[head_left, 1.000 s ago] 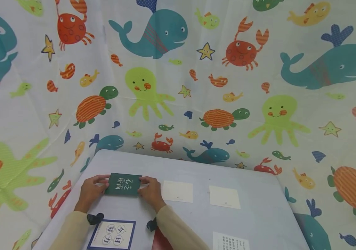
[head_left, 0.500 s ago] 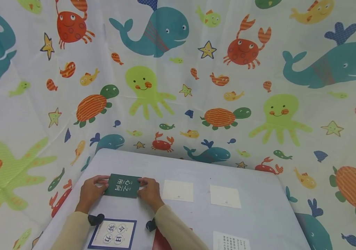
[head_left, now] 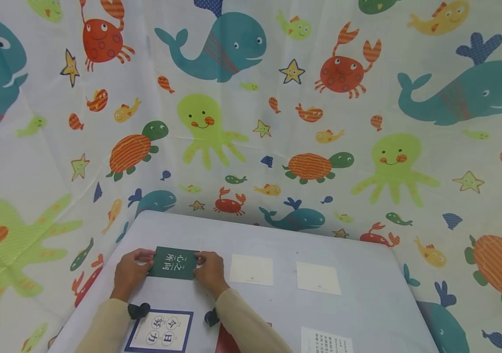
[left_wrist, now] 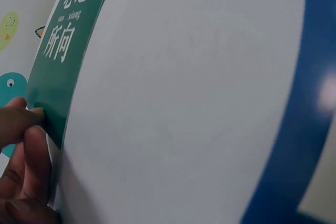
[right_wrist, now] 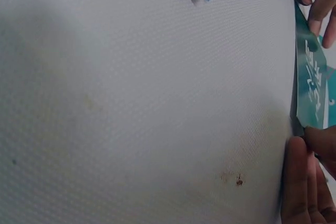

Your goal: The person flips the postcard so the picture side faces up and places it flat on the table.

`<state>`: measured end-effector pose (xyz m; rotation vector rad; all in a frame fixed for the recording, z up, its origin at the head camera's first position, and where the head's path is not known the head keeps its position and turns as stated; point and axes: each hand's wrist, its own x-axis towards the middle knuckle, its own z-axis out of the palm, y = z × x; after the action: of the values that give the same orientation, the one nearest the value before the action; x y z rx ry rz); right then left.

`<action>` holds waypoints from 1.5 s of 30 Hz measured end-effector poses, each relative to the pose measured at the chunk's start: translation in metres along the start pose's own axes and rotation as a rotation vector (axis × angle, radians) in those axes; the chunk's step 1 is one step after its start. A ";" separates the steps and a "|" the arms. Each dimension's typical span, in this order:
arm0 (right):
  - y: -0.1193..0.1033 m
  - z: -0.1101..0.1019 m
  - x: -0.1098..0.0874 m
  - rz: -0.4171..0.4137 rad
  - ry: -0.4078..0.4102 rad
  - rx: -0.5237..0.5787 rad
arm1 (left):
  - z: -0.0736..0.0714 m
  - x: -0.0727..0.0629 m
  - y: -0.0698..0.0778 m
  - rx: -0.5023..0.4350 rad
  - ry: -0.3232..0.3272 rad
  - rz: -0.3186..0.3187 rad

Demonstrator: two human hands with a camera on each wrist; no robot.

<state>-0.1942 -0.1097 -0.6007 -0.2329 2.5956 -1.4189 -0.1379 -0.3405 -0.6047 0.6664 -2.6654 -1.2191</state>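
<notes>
A dark green card point(head_left: 173, 263) with white Chinese characters is held by its two short sides, close over the white table. My left hand point(head_left: 132, 270) pinches its left end; in the left wrist view the thumb and fingers meet at the corner of the green card point(left_wrist: 68, 72). At the other end my right hand point(head_left: 210, 270) pinches the right edge, thumb on top and fingers beneath, as the right wrist view shows beside the green card point(right_wrist: 311, 77). The characters face up and read sideways from the head view.
Two cream cards point(head_left: 251, 269) point(head_left: 318, 278) lie to the right. A blue-bordered card point(head_left: 160, 331) lies in front, between the forearms. A red item point(head_left: 226, 340) is partly under the right sleeve, and a printed white card point(head_left: 326, 340) sits at the front. A sea-animal curtain point(head_left: 251, 147) hangs behind the table point(head_left: 365, 274).
Both hands keep their pinch on the green card, which has shifted only very slightly. The other cards lie as before.
</notes>
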 end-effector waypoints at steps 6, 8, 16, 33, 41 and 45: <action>-0.002 -0.002 0.000 0.011 0.003 -0.019 | 0.008 0.000 0.001 -0.011 0.025 -0.034; 0.000 -0.002 0.001 -0.006 0.012 -0.043 | 0.011 -0.001 0.002 -0.008 0.039 -0.051; 0.009 0.001 0.003 0.019 -0.011 -0.067 | 0.017 -0.002 0.003 0.003 0.080 -0.083; 0.014 -0.018 -0.009 -0.030 -0.002 0.071 | 0.021 -0.015 0.016 -0.076 0.181 -0.099; 0.019 -0.037 -0.008 -0.064 -0.007 0.111 | 0.021 -0.016 0.036 -0.101 0.110 -0.054; 0.020 -0.050 -0.010 -0.109 0.000 0.154 | 0.022 -0.019 0.044 -0.121 0.089 -0.025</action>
<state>-0.1965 -0.0563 -0.5905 -0.3583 2.4921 -1.6455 -0.1423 -0.2909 -0.5853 0.7189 -2.4961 -1.3131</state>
